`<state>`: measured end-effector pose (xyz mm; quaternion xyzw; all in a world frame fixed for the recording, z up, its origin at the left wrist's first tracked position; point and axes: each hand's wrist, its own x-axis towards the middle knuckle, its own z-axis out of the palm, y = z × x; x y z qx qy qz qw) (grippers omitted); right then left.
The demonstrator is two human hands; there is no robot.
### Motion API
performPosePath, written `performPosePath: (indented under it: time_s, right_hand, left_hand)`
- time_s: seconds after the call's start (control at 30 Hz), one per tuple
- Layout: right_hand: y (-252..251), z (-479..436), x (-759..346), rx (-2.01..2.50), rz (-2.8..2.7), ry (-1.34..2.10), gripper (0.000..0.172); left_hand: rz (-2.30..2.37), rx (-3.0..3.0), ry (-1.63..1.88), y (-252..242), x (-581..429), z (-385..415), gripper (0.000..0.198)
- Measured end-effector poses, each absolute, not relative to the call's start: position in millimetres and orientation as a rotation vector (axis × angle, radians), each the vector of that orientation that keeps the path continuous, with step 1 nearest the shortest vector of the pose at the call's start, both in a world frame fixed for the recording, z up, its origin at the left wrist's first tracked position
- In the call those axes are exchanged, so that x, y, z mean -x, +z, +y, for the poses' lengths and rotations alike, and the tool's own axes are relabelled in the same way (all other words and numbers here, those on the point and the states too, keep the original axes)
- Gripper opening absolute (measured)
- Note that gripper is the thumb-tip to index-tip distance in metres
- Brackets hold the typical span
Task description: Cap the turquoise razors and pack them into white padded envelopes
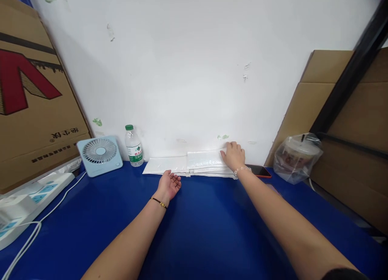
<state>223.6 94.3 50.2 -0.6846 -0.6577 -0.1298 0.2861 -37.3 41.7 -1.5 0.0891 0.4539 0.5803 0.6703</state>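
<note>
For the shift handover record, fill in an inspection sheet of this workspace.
Surface: blue tabletop with a slight sheen.
Job's things: flat white packets lie along the wall, layered at the right.
Clutter: light-blue fan and green-capped bottle at left; dark phone and bagged, lidded container at right.
Hands: left hand open, palm up, by the packets' front edge; right hand over their right end, grip unclear.
Cables: white cables beside the power strip; one reaches toward the fan.
Surroundings: scuffed white wall; printed cardboard box at left, plain cardboard at right.
Spills: nothing seen.
</note>
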Motion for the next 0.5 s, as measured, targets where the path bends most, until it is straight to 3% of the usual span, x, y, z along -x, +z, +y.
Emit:
performPosePath:
  time_s: [0.2, 0.3, 0.43, 0.5]
  right_hand:
    - [35, 70, -134, 1.132, -2.483, -0.332, 0.046]
    - [16, 78, -96, 1.057, -2.572, -0.447, 0.051]
    - [6, 96, -70, 1.084, -2.596, -0.548, 0.024]
    - [9, 97, -62, 1.095, -2.550, -0.541, 0.025]
  left_hand:
    - [1.090, -0.167, 1.418, -1, 33, 39, 0.007]
    - [1.099, -0.157, 1.457, 0, 39, 41, 0.006]
    - [1.076, -0.129, 1.543, -1, 52, 48, 0.007]
    - [1.057, -0.113, 1.595, 0, 58, 52, 0.014]
